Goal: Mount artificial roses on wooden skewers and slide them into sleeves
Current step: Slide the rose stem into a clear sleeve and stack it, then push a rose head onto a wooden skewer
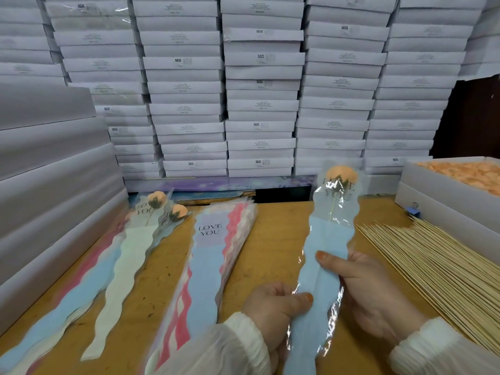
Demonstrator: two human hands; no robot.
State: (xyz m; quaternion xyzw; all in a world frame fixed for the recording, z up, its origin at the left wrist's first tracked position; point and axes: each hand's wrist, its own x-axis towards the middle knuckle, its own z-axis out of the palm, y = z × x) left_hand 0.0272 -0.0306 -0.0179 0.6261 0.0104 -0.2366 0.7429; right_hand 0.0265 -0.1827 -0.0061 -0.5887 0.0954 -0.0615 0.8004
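Stacked white boxes [259, 104] back your wooden table [273, 239], where both your left hand [273, 307] and right hand [378, 296] grasp the light, crinkly, slippery blue sleeve [322, 266] low down, its peach rose [341, 173] already up top; hold gently

Two bare hands in view, left hand [273, 307] and right hand [373, 296]. Thumbnails carry orange polish, seen on both thumbs. Each forearm is covered by a long white sleeve of thin, crinkled, slightly sheer fabric: left sleeve [216, 347], right sleeve [443, 350], the right one gathered into fine ribbed folds at the cuff.
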